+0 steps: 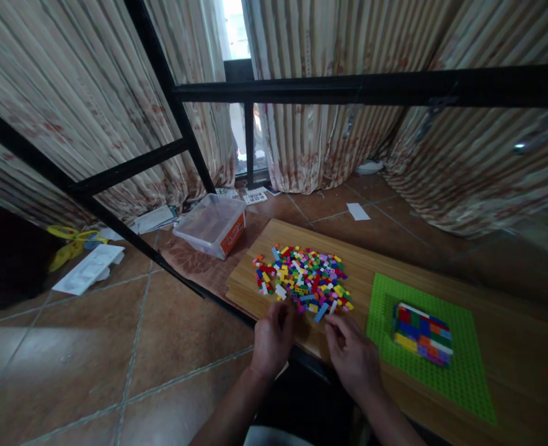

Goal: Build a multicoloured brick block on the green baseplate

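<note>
A heap of loose colourful toy bricks (309,272) lies spread over the wooden tabletop (286,232). At its near edge is my left hand (273,339), fingers curled in; whatever it may hold is hidden. My right hand (355,358) is at the heap's near right side, thumb and forefinger drawn together beside a light blue brick (321,312) and a white brick (333,307). Anything in that pinch is too small to make out. To the right, a multicoloured block of joined bricks (423,334) sits on a green studded baseplate (380,310).
A clear plastic box (209,226) with an orange label stands on the floor past the table's left end. Black metal bars (302,91) cross in front of the curtains (311,142). A white moulded piece (89,269) and a paper sheet (358,211) lie on the tiles.
</note>
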The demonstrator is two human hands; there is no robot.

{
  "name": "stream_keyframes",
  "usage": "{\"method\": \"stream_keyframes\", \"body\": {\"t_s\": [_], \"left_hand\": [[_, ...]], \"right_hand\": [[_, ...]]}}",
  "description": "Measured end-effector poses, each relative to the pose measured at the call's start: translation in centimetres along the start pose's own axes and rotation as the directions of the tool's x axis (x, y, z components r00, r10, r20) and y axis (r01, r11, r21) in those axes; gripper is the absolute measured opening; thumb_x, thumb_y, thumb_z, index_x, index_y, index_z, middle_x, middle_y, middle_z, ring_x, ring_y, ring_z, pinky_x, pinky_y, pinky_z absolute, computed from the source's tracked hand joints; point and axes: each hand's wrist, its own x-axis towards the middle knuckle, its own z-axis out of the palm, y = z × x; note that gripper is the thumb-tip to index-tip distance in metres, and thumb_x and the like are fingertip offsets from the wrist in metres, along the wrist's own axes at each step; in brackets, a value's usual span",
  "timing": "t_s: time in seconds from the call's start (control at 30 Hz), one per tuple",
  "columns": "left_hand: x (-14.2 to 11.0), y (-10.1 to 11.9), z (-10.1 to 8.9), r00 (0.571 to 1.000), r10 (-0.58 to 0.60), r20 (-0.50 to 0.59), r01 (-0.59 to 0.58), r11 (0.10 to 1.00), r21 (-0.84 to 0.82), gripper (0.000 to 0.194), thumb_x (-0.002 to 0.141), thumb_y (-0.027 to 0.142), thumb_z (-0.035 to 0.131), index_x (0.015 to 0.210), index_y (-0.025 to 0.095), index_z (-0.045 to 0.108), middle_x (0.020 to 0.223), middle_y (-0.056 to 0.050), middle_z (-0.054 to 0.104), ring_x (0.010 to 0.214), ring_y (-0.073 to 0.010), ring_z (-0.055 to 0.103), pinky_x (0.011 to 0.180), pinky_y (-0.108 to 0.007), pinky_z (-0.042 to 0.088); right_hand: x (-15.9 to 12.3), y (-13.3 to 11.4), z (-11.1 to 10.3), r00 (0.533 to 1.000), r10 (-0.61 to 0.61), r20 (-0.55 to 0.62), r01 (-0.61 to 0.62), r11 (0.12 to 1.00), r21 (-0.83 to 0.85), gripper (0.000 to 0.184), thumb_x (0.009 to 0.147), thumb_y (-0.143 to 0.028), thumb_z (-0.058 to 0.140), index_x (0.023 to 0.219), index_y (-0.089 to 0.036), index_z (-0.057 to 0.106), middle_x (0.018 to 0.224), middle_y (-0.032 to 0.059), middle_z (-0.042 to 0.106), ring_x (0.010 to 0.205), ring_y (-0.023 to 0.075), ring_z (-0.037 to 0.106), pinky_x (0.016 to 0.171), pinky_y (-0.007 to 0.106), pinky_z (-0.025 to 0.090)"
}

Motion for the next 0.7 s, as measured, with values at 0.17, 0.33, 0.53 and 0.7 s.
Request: {"method": "stream_keyframes", "body": {"t_s": [0.17, 0.33, 0.53, 0.7], "left_hand": [[0.5, -1.3, -0.9, 0.992, -0.063, -0.11, 0.053, 0.994, -0.091, 0.022, 0.085, 0.023, 0.052, 0.105, 0.018, 0.06, 0.091, -0.004, 0.069, 0.083, -0.017, 0.065, 0.076, -0.026, 0.048], [0.4, -2.0, -1.7, 0.983, -0.133, -0.13, 0.107, 0.976, -0.19, 0.018, 0.081, 0.022, 0.054, 0.097, 0.016, 0.061, 0.087, -0.004, 0.068, 0.078, -0.0165, 0.064, 0.073, -0.026, 0.05], [0.2, -2.0, -2.2, 0.989, -0.127, -0.077, 0.107, 0.97, -0.218, 0.017, 0.081, 0.021, 0.053, 0.096, 0.016, 0.06, 0.085, -0.003, 0.066, 0.076, -0.015, 0.061, 0.072, -0.025, 0.048], [0.5, -2.4, -2.2, 0.99, -0.132, -0.048, 0.117, 0.964, -0.238, 0.018, 0.081, 0.021, 0.054, 0.097, 0.015, 0.06, 0.083, -0.002, 0.065, 0.074, -0.0146, 0.06, 0.069, -0.025, 0.047]], "right_hand": [[0.7, -2.5, 1.4, 0.979, -0.164, 0.118, 0.166, 0.986, -0.003, 0.024, 0.094, -0.024, 0.041, 0.095, -0.022, 0.065, 0.09, 0.0047, 0.067, 0.083, 0.0171, 0.063, 0.076, 0.03, 0.047], [4.3, -5.1, 3.3, 0.961, -0.249, 0.117, 0.266, 0.95, -0.164, 0.02, 0.09, -0.026, 0.05, 0.103, -0.021, 0.064, 0.1, 0.01, 0.063, 0.096, 0.0257, 0.056, 0.085, 0.041, 0.044], [7.0, -5.9, 5.0, 0.955, -0.235, 0.179, 0.28, 0.914, -0.294, 0.02, 0.083, -0.026, 0.062, 0.101, -0.02, 0.063, 0.113, 0.0128, 0.058, 0.103, 0.0305, 0.049, 0.085, 0.045, 0.043], [7.1, -5.5, 5.2, 0.947, -0.246, 0.206, 0.3, 0.907, -0.296, 0.013, 0.085, -0.024, 0.058, 0.097, -0.019, 0.061, 0.117, 0.0122, 0.058, 0.106, 0.0292, 0.049, 0.086, 0.044, 0.043]]}}
